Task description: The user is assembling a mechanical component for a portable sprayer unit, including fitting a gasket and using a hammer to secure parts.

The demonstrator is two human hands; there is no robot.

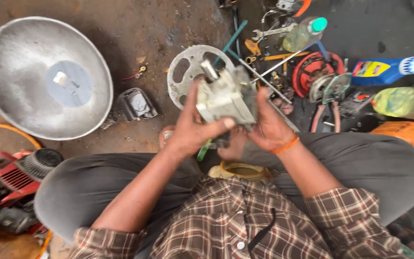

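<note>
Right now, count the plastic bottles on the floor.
3: a clear bottle with green cap top centre, a blue bottle at right, a yellowish bottle below it. Clutter may hide more.

Head camera looks steeply down; close over lap.

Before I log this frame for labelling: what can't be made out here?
Head view:
- Engine part: blurred, near side covered by left hand and right hand.
- Red machine: cut off by the left edge.
- Small tools beyond: too small, jumbled.
</note>
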